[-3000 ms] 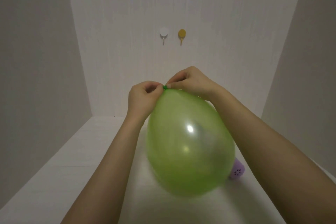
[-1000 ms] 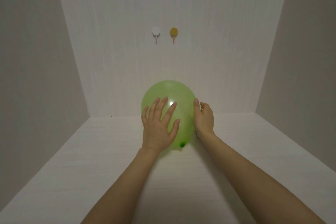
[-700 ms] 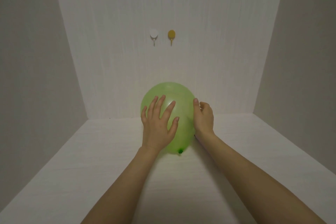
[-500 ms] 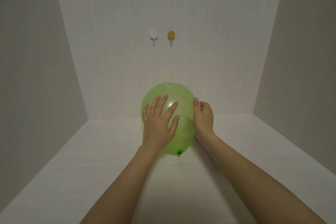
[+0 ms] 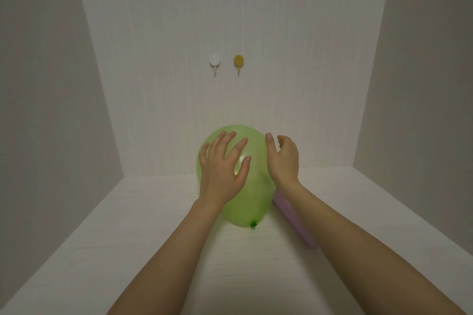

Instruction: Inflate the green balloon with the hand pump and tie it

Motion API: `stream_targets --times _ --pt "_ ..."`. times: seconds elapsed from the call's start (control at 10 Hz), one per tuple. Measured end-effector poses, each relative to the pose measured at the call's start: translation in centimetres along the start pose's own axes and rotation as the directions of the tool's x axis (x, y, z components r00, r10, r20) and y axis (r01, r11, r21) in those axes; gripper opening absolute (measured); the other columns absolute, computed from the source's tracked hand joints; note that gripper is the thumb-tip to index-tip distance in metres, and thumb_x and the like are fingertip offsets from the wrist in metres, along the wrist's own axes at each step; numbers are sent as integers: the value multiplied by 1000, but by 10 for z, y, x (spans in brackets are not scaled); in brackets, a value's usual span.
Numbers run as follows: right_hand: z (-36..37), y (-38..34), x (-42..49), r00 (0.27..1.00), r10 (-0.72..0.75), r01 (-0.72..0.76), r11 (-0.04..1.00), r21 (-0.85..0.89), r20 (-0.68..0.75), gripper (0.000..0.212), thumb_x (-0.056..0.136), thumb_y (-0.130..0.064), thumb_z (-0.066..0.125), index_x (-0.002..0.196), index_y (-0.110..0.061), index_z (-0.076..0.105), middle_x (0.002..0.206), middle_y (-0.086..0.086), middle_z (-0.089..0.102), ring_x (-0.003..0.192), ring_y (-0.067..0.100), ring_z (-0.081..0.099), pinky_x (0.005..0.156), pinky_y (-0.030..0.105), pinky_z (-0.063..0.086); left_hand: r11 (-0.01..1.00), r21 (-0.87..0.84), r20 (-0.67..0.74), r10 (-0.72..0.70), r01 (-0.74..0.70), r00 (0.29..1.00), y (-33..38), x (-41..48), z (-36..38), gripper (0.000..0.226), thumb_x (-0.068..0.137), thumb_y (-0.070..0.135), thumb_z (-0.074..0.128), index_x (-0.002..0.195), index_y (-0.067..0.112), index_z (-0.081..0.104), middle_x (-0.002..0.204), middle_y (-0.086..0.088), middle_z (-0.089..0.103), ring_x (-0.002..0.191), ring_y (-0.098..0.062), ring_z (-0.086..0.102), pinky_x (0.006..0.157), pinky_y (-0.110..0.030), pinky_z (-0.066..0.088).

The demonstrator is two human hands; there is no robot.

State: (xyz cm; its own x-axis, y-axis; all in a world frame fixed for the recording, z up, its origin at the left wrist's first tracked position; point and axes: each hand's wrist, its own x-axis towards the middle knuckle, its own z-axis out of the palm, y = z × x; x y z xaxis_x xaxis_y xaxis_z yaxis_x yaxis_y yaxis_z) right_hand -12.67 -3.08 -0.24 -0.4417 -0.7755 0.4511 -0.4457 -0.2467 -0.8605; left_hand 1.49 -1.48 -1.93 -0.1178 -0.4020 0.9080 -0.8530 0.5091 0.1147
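Balloon (image 5: 252, 202) lies on white shelf floor (image 5: 128, 238) between plain walls (image 5: 166, 33).

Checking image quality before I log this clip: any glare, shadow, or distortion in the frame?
Head view: dim, even light; a small bright glare spot on the green balloon between the left hand's fingers; soft shadow under the forearms on the white shelf; side walls splay outward from wide-angle distortion; the right hand looks sharp.

We see a dim, even, slightly greenish-grey light. A small glare spot sits on the green balloon (image 5: 252, 202) at frame centre, between fingers of the left hand (image 5: 222, 171). Soft shadows darken the side walls at left and right edges. Wide-angle distortion splays those walls outward. Focus is mildly soft throughout.
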Motion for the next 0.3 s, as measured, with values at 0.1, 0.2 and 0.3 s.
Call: stream_targets --times 0.1,0.2,0.3 --pt "0 -7 3 998 -60 59 998 -26 -7 62 93 -53 39 135 -8 45 138 8 49 129 23 43 107 45 36 995 -33 48 -88 90 995 3 12 -4 42 88 40 46 120 23 66 132 -4 59 130 -26 48 103 -52 35" --pt "-1 -18 1 995 -98 97 995 -28 -18 59 94 -52 39 134 -9 46 137 7 50 128 22 43 107 44 36 991 -57 70 -117 121 991 9 16 -7 46 87 42 43 122 22 65 133 -5 58 131 -28 48 103 -54 35" --pt "-3 -35 7 988 -149 149 989 3 -51 55 94 -50 41 130 -9 49 130 6 54 122 22 47 104 42 38 979 -127 51 -153 158 987 11 31 -12 48 87 44 42 123 21 64 132 -4 58 130 -26 48 105 -49 33"
